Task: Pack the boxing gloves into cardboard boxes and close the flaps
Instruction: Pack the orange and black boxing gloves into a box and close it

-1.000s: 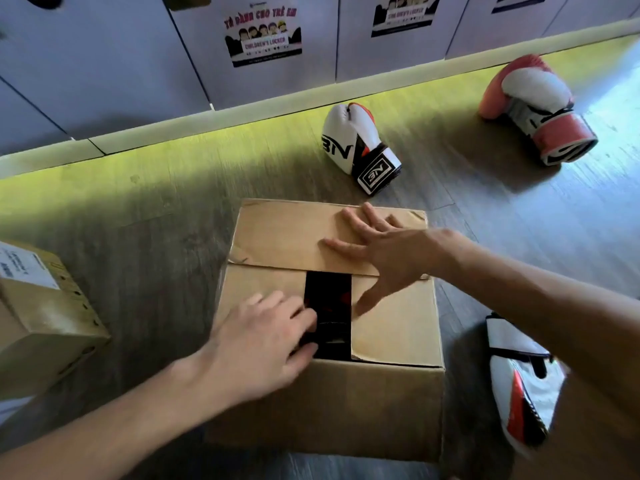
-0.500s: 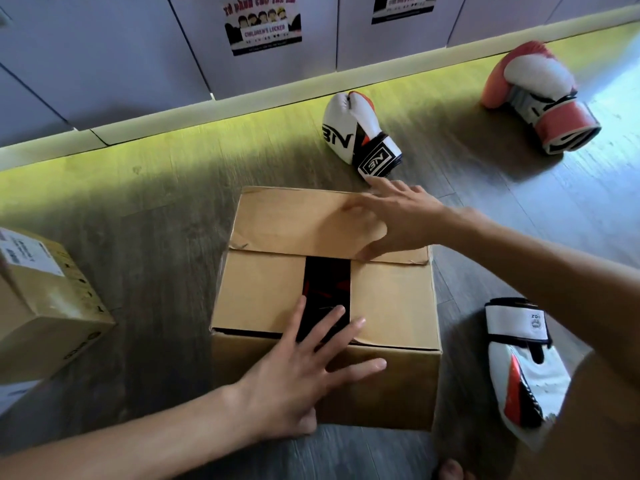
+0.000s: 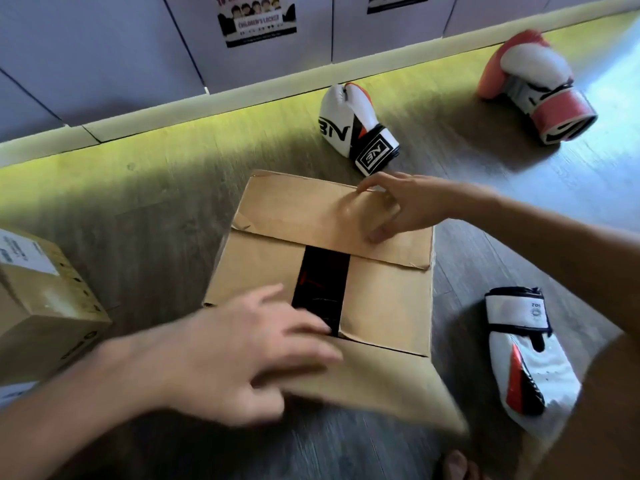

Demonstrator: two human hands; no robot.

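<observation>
A smaller cardboard box sits on the floor left of the big cardboard box. The blurred left hand lies fingers outstretched on its near flap; I cannot tell whether its grip pinches it. A dark glove shows through the box's middle gap. The right hand, grip loose, presses bent fingers on the far flap. A white glove lies beyond the box, another white glove right of it, and a pink glove farther right.
</observation>
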